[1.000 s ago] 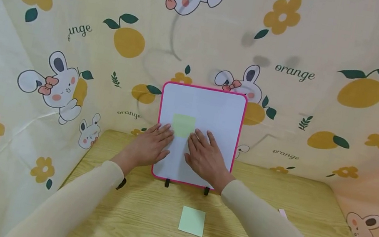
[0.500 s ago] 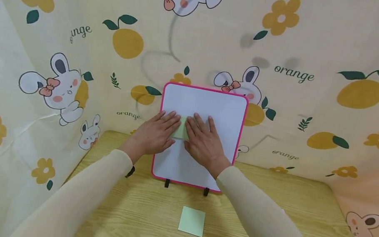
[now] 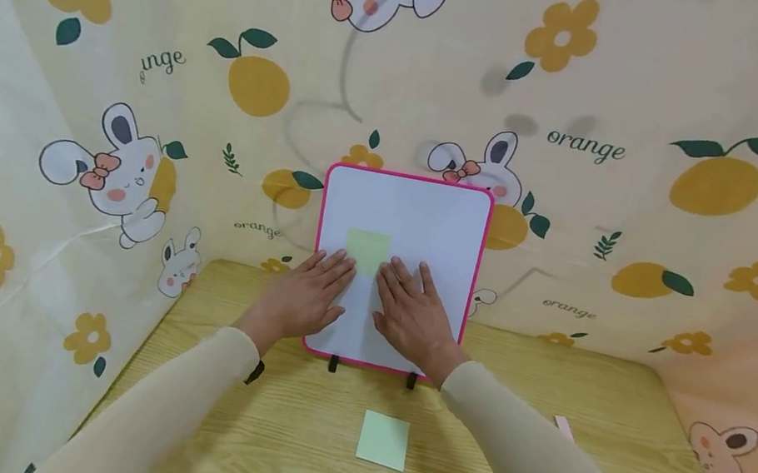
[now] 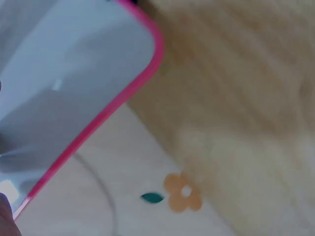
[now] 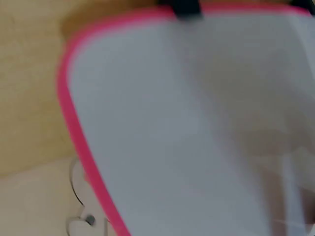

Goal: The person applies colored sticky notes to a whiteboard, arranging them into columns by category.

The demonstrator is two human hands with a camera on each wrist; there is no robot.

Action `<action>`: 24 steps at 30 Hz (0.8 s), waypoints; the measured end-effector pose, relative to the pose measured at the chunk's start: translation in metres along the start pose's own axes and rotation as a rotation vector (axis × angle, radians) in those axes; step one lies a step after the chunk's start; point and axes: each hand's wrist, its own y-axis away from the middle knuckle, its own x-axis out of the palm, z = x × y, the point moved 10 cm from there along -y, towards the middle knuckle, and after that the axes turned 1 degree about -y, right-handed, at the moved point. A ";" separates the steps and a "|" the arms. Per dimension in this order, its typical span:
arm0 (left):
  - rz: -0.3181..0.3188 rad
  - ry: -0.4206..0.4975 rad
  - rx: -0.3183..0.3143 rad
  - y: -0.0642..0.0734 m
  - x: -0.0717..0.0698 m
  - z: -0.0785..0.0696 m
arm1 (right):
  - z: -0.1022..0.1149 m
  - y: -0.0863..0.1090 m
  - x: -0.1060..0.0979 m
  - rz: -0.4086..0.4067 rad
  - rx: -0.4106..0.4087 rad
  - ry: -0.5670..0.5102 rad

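Observation:
A whiteboard (image 3: pixel 421 214) with a pink rim stands upright on black feet, and a pale green sticky note (image 3: pixel 366 250) is on its face. My left hand (image 3: pixel 303 295), fingers straight, lies at the board's left side, with its fingertips close to the note's lower left. On the other side my right hand (image 3: pixel 417 315) has its fingers extended, their tips by the note's lower right corner. Neither hand grips anything. Whether the palms touch the board cannot be told. In the left wrist view only a bit of the left hand's fingers (image 4: pixel 6 219) shows at the edge.
On the wooden table (image 3: pixel 279 456) in front of the board lies a pale green sticky pad (image 3: pixel 383 440). A small pink strip (image 3: pixel 564 427) lies near the right forearm. A printed cloth (image 3: pixel 421 83) hangs behind and at both sides.
Half a second ago both hands covered the note's sides, after moving inward and up. Now they have drawn apart and lower, and the note shows whole again in the same place.

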 end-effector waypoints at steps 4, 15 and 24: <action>-0.005 0.031 -0.032 0.008 0.012 -0.006 | 0.010 0.010 0.010 0.015 -0.008 -0.017; 0.011 0.184 -0.073 0.023 0.023 -0.017 | 0.014 0.044 0.022 0.019 0.012 -0.087; 0.096 0.466 -0.038 0.064 0.035 -0.074 | 0.024 0.099 0.019 -0.139 0.044 -0.193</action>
